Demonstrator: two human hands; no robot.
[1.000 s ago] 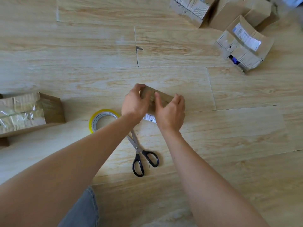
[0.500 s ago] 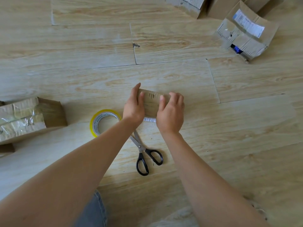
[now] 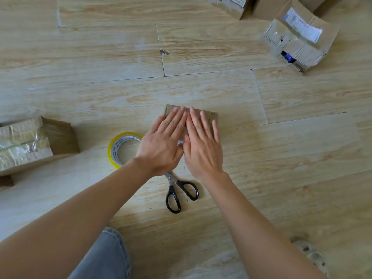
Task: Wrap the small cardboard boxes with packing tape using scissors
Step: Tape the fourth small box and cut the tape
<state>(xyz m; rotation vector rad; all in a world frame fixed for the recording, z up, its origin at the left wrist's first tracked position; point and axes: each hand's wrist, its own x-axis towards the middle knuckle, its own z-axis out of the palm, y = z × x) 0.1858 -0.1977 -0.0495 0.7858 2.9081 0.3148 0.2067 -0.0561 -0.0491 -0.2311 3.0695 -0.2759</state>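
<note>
Two hands, position: left hand [image 3: 161, 144] and right hand [image 3: 201, 150] lie side by side, palms down, on the small flat brown cardboard box [image 3: 210, 116].
Grip, left hand: released; fingers straight and together, pressing flat on the box top, nothing grasped.
Grip, right hand: released; fingers straight and slightly spread, pressing flat on the same top.
Contact between hands: index fingers touch along their length over the middle of the box.
Box location: on the pale wood-grain plank floor [image 3: 302, 158], mid-frame, mostly covered by the hands; far edge and right corner visible.
Label: a small white scrap [image 3: 180, 142] shows in the gap between the thumbs.
Tape: roll of packing tape with yellow rim and white printed core [image 3: 112, 152] lies flat on the floor, just beside the left wrist, partly hidden by it.
Scissors: black-handled steel scissors [image 3: 172, 188] lie on the floor below the hands, handles toward the person, blades hidden under the left hand.
Left edge: larger brown carton wrapped in clear tape [image 3: 26, 146], well apart from the hands.
Top right: cluster of brown cartons with white labels [image 3: 298, 43], well apart.
Bottom edge: grey denim knee [image 3: 104, 256].
</note>
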